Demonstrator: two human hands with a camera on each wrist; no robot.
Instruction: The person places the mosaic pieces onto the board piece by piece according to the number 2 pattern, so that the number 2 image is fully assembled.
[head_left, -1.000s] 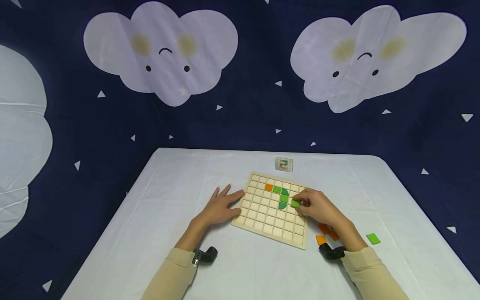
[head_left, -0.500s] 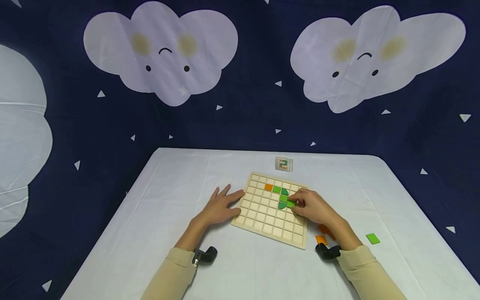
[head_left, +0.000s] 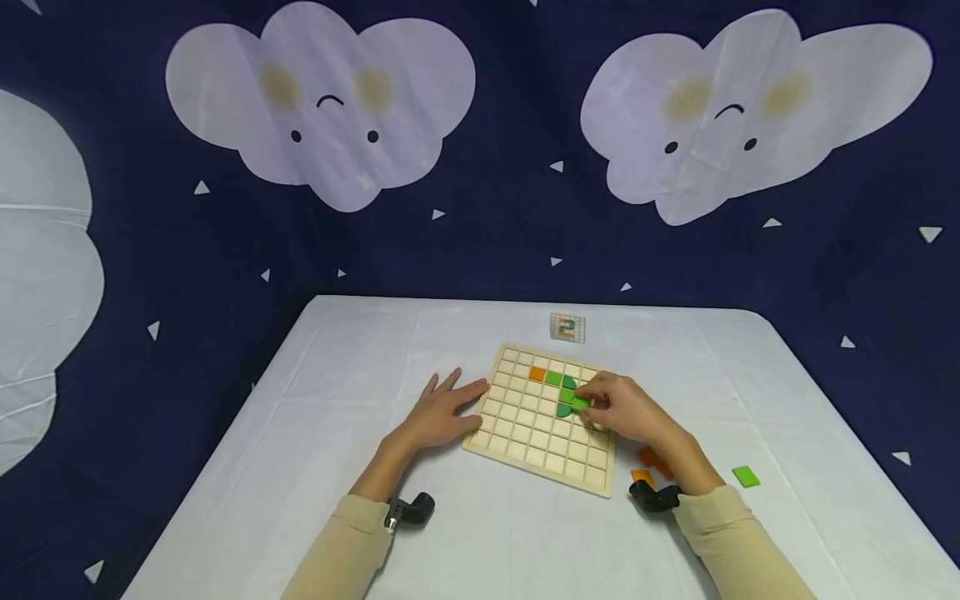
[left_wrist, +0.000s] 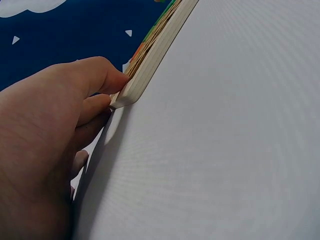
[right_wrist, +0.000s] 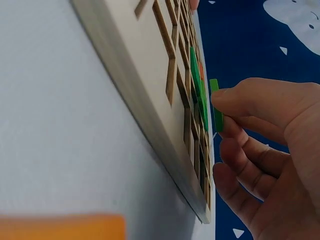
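Note:
A wooden grid board [head_left: 525, 433] lies at an angle on the white table. Along its left edge rests my left hand [head_left: 438, 417], fingers spread, thumb and fingertips touching the rim. Between thumb and fingers my right hand [head_left: 630, 408] pinches a green square tile [right_wrist: 216, 105], held just above the board's surface in the right wrist view. Set in the grid are an orange tile [head_left: 537, 374], a green tile [head_left: 553, 378], another green tile [head_left: 566, 396] and two dark green rounded tiles, one being the lower rounded tile [head_left: 563, 410].
Beyond the board stands a small pattern card [head_left: 567, 327]. Several loose orange tiles [head_left: 649, 457] lie by the right forearm, partly hidden by it. Farther right is a loose green tile [head_left: 746, 477]. A dark blue cloth with clouds [head_left: 480, 250] hangs behind the table.
My right hand has moved left with the green tile, from beside the placed tiles to over them, then lifted slightly. My left hand has stayed put.

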